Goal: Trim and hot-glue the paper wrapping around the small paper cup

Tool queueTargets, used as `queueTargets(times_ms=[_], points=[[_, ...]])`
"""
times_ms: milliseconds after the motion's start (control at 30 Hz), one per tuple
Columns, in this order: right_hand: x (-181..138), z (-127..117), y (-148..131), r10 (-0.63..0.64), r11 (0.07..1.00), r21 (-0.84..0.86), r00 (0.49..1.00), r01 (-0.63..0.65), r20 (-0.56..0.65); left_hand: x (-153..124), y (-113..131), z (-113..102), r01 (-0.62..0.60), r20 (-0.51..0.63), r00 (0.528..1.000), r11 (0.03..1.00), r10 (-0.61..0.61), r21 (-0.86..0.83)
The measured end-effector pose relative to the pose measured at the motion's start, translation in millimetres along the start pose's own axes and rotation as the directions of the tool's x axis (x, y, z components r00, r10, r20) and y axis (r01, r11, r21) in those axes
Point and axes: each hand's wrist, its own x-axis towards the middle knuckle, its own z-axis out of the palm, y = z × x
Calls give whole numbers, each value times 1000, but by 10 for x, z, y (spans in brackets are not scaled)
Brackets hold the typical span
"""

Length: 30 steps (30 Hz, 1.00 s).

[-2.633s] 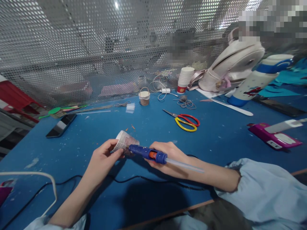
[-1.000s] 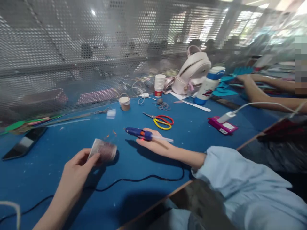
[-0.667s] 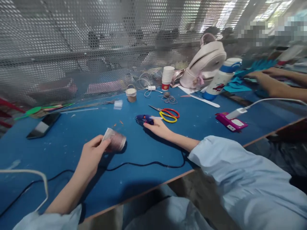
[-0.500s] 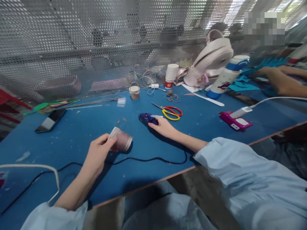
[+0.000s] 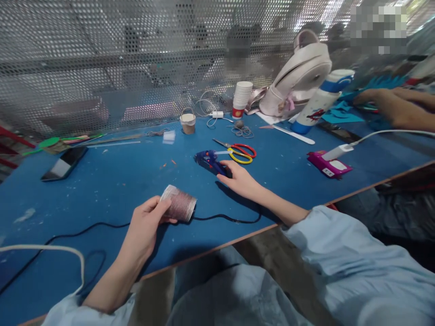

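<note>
My left hand (image 5: 149,222) is closed on a paper cup (image 5: 180,203) wound with pinkish-brown cord, tipped on its side just above the table's near part. To the right, a blue hot glue gun (image 5: 207,158) with a clear glue stick in its back points left. My right hand (image 5: 239,179) has its thumb and fingers curled around the rear end of the gun's handle; the other fingertips are hidden. Beyond the gun, scissors (image 5: 239,153) with red and yellow handles lie beside the glue stick. A black cord (image 5: 227,218) runs behind the cup.
Along the back of the blue table (image 5: 112,190) stand a small lidded bucket (image 5: 188,124), stacked paper cups (image 5: 242,99), a backpack (image 5: 299,77) and a bottle (image 5: 317,104). A phone (image 5: 64,164) lies left, a magenta power strip (image 5: 329,165) right. Another person's hands (image 5: 384,104) work at far right.
My left hand has brought the cord-wound cup slightly right. My right hand has slid back from the glue gun's body to its handle end, showing more of the gun. The view has shifted slightly.
</note>
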Motion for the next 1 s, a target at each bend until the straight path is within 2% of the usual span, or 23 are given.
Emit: queueTargets(times_ms=[233, 333, 433, 500, 600, 633, 700, 800, 900, 1000], points=[[-20, -24, -32, -53, 998, -41, 998, 52, -30, -59, -43, -15, -83, -6, 996, 992, 84, 92], [-102, -76, -72, -95, 993, -83, 991, 88, -93, -73, -67, -38, -124, -11, 992, 982, 127, 142], [-241, -116, -270, -182, 978, -155, 943, 143, -280, -75, -94, -58, -133, -10, 991, 978, 136, 160], [-352, -103, -505, -295, 955, -136, 891, 264, -344, -83, -101, -49, -124, -3, 992, 980, 126, 156], [-482, 12, -883, -491, 867, -78, 816, 492, -306, -129, -85, 9, -124, 10, 992, 983, 124, 133], [-505, 72, -981, -527, 845, -75, 800, 530, -286, -155, -76, 34, -134, 9, 991, 983, 134, 127], [-524, 199, -1110, -548, 830, -84, 781, 551, -300, -214, -57, 80, -161, 3, 987, 978, 162, 135], [-516, 349, -1155, -541, 834, -103, 765, 543, -348, -297, -57, 110, -176, -29, 982, 969, 184, 175], [-511, 408, -1124, -556, 828, -131, 765, 546, -326, -338, -106, 92, -141, -49, 987, 978, 150, 151], [-526, 413, -1093, -563, 824, -132, 773, 551, -293, -332, -186, 71, -103, -8, 994, 988, 105, 112]])
